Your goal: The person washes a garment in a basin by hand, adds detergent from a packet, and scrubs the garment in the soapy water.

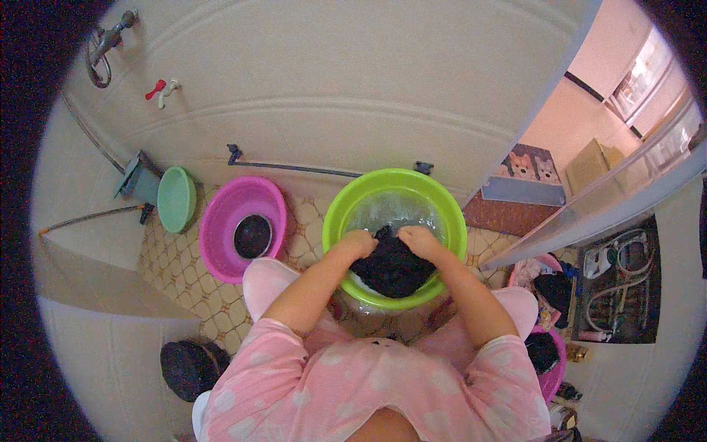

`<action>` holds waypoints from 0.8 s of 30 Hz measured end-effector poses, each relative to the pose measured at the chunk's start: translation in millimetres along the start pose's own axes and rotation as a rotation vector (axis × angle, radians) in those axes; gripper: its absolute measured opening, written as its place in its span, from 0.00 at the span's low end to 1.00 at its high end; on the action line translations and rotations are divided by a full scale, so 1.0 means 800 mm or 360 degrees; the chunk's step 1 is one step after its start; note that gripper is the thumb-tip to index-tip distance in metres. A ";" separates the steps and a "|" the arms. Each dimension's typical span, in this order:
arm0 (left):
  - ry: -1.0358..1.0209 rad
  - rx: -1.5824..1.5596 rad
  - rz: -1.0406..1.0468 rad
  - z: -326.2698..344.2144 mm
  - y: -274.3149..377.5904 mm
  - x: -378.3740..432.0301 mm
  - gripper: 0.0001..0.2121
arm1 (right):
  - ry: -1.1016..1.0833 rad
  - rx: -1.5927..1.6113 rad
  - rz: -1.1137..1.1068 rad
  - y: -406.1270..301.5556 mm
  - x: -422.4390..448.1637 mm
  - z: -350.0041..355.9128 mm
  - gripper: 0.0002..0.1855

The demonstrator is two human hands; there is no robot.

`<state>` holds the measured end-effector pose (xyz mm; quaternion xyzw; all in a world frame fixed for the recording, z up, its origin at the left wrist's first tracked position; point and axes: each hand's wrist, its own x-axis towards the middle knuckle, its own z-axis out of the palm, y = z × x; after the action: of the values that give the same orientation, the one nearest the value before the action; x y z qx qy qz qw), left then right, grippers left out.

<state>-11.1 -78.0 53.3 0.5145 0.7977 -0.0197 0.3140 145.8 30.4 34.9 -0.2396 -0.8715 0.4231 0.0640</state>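
Note:
Between my knees a lime-green plastic basin (454, 226) stands on the tiled floor, with soapy water (395, 207) in its far half. A bunched black cloth (393, 271), apparently a garment, fills the near half and partly lies in the water. My left hand (360, 243) is closed on the upper left part of the cloth. On the upper right part, my right hand (420, 242) grips the same cloth. A short stretch of black fabric runs between the two fists, and my fingertips are partly hidden in the folds.
Left of the green basin is a magenta basin (212, 232) with a dark round item (253, 236) inside. Beyond it a mint-green basin (177, 199) leans near the wall. A black pipe (298, 167) runs low along the wall. At right, clothes (552, 293) lie near a door edge (602, 204).

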 end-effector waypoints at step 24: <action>0.0600 -0.1597 0.0183 0.047 -0.019 0.123 0.17 | 0.0318 -0.0583 0.0536 0.049 0.060 0.025 0.24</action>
<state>-32.4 -19.0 -32.8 0.3387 0.7223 0.4736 0.3732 111.9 59.4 -12.1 -0.4292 -0.8708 0.2373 0.0341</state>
